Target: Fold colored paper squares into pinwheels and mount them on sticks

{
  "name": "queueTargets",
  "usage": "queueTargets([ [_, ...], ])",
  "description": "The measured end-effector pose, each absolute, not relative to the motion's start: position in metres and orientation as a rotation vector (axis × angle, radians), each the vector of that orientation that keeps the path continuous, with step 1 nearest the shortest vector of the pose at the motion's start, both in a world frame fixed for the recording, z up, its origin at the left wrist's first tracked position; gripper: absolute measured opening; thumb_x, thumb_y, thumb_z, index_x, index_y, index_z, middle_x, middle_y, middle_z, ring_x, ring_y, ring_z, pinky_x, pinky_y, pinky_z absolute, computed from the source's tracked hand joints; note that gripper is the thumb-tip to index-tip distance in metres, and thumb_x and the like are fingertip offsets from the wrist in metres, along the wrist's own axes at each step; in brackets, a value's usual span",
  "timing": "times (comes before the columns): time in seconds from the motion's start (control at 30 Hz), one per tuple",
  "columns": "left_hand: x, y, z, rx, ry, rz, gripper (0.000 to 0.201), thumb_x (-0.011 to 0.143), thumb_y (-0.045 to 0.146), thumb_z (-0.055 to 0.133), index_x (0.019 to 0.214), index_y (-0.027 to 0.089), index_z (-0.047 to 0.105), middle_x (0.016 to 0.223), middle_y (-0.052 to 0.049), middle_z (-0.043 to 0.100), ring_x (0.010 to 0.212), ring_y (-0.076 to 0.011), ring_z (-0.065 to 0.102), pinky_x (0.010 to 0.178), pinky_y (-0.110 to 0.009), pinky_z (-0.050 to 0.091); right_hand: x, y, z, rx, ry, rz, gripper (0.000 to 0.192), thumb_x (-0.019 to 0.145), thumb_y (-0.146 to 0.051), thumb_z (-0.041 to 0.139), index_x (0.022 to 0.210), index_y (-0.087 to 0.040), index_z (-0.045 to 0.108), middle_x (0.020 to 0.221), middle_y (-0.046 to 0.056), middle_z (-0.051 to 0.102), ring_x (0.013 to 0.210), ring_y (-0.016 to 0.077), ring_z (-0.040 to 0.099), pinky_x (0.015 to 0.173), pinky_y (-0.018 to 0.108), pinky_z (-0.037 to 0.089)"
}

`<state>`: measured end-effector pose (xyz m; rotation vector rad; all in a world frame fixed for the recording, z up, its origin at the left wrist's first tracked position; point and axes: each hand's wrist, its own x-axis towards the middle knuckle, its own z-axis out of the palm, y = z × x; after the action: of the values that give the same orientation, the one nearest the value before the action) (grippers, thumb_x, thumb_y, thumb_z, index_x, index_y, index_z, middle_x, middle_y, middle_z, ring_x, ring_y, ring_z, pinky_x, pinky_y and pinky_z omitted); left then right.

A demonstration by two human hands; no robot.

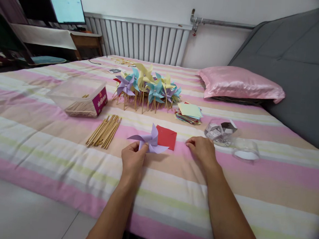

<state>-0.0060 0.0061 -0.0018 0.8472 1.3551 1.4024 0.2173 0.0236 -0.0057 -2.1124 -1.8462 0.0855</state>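
A purple paper pinwheel [153,140] is pinched between the thumb and fingers of my left hand [134,157], its folded blades spread out to the right. Partly behind it lies a red paper square [168,138] on the striped bedspread. My right hand [202,150] is to the right of the red paper, low over the bed, with fingers curled and thumb against them. Whatever those fingertips hold, if anything, is too small to make out. Just beyond that hand stands a clear container [220,132] with a torn-looking packet in it. A clear tape roll [245,151] lies farther right.
Wooden sticks [104,131] lie in a bunch at left, before a clear plastic tub [76,92] holding thinner sticks. Several pinwheels on sticks [154,90] stand grouped behind. A stack of coloured paper [189,111] and a pink pillow [241,83] lie at right.
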Motion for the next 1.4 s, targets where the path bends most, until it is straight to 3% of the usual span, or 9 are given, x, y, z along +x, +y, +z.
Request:
queueTargets([
  [0.3, -0.006, 0.006, -0.004, 0.844, 1.315, 1.401, 0.016, 0.06, 0.028, 0.069, 0.061, 0.013, 0.065, 0.053, 0.003, 0.056, 0.049, -0.008, 0.044, 0.048, -0.02, 0.031, 0.209, 0.023, 0.0, -1.844, -1.92, 0.148, 0.015, 0.077, -0.013, 0.054, 0.074, -0.019, 0.067, 0.077, 0.005, 0.071, 0.075, 0.0189, 0.062, 0.083, 0.034, 0.037],
  [0.47, -0.004, 0.005, -0.002, 0.878, 1.309, 1.382, 0.017, 0.062, 0.03, 0.069, 0.06, 0.013, 0.064, 0.052, 0.003, 0.054, 0.048, -0.0074, 0.042, 0.047, -0.02, 0.029, 0.177, 0.01, 0.014, -1.205, -1.593, 0.645, 0.01, 0.081, -0.027, 0.058, 0.078, -0.019, 0.063, 0.08, 0.003, 0.067, 0.078, 0.0168, 0.06, 0.074, 0.028, 0.044],
  [0.57, -0.004, 0.003, -0.001, 0.939, 1.315, 1.384, 0.019, 0.064, 0.031, 0.068, 0.06, 0.013, 0.064, 0.05, 0.004, 0.052, 0.046, -0.0068, 0.04, 0.045, -0.02, 0.028, 0.153, 0.0, 0.02, -1.041, -1.571, 0.807, 0.01, 0.08, -0.028, 0.062, 0.079, -0.019, 0.064, 0.078, 0.002, 0.066, 0.075, 0.0155, 0.059, 0.072, 0.028, 0.044],
  [0.77, -0.003, 0.001, -0.001, 1.047, 1.253, 1.41, 0.018, 0.066, 0.031, 0.069, 0.062, 0.013, 0.066, 0.052, 0.004, 0.054, 0.047, -0.0075, 0.043, 0.047, -0.02, 0.03, 0.136, -0.004, 0.017, -1.078, -1.665, 0.651, 0.009, 0.081, -0.029, 0.063, 0.076, -0.023, 0.066, 0.077, 0.001, 0.064, 0.077, 0.0167, 0.056, 0.082, 0.033, 0.041],
  [0.93, 0.0, -0.002, 0.003, 1.04, 1.182, 1.404, 0.017, 0.065, 0.029, 0.069, 0.06, 0.013, 0.066, 0.049, 0.003, 0.053, 0.045, -0.0079, 0.042, 0.045, -0.021, 0.031, 0.136, -0.003, 0.012, -1.149, -1.632, 0.543, 0.005, 0.078, -0.03, 0.067, 0.078, -0.028, 0.071, 0.079, 0.001, 0.053, 0.084, 0.0186, 0.051, 0.087, 0.038, 0.039],
  [1.17, -0.002, -0.005, 0.01, 1.067, 1.125, 1.382, 0.017, 0.065, 0.026, 0.069, 0.055, 0.013, 0.064, 0.047, 0.005, 0.049, 0.044, -0.0063, 0.039, 0.046, -0.02, 0.032, 0.133, -0.004, 0.011, -1.12, -1.575, 0.698, 0.004, 0.073, -0.031, 0.072, 0.075, -0.028, 0.073, 0.106, 0.004, 0.048, 0.105, 0.0216, 0.046, 0.095, 0.039, 0.037],
  [1.4, -0.005, -0.003, 0.006, 1.092, 1.059, 1.372, 0.017, 0.066, 0.029, 0.071, 0.063, 0.012, 0.068, 0.054, 0.001, 0.058, 0.048, -0.0086, 0.046, 0.048, -0.021, 0.036, 0.135, -0.003, 0.011, -1.137, -1.545, 0.777, 0.005, 0.073, -0.029, 0.071, 0.076, -0.026, 0.073, 0.107, 0.004, 0.052, 0.105, 0.0217, 0.048, 0.096, 0.041, 0.037],
])
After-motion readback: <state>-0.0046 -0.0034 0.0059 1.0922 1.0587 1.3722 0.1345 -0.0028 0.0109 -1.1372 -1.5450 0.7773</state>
